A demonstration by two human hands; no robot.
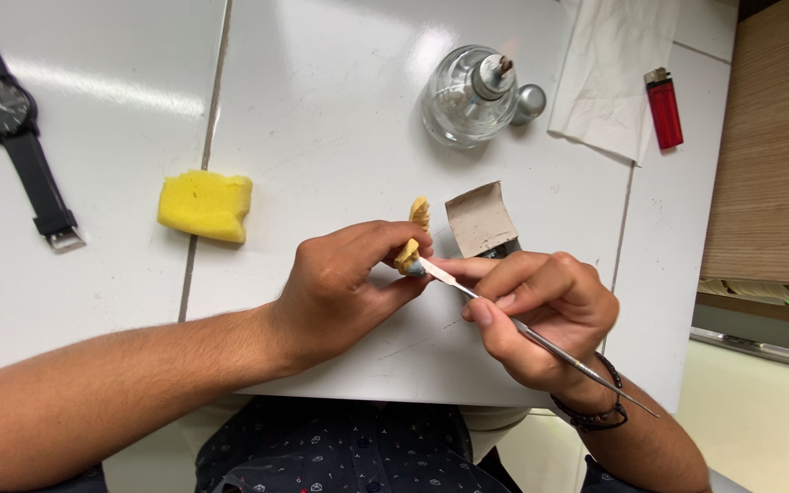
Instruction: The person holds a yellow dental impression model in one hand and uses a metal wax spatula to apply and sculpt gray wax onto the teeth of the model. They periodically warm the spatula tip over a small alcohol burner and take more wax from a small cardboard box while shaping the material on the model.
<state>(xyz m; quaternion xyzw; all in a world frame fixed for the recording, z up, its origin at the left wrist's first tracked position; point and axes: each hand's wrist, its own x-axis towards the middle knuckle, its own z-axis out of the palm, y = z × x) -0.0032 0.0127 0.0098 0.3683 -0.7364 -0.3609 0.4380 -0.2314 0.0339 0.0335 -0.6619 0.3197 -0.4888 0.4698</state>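
My left hand (pixel 344 292) pinches a small yellow tooth-shaped model (pixel 406 256) between thumb and fingers, just above the white tabletop (pixel 321 137). My right hand (pixel 541 315) grips a thin metal spatula tool (pixel 541 340) like a pen, and its flat tip touches the yellow model. A second yellow piece (pixel 420 213) stands on the table right behind my left fingers. The tool's long handle runs back past my right wrist.
A glass spirit burner (pixel 469 96) with its metal cap (pixel 530 103) stands at the back. Nearby lie a white tissue (pixel 609 73), a red lighter (pixel 664 108), a small open cardboard box (pixel 481 219), a yellow sponge (pixel 205 205) and a black wristwatch (pixel 13 128). A wooden panel (pixel 769 155) borders the right.
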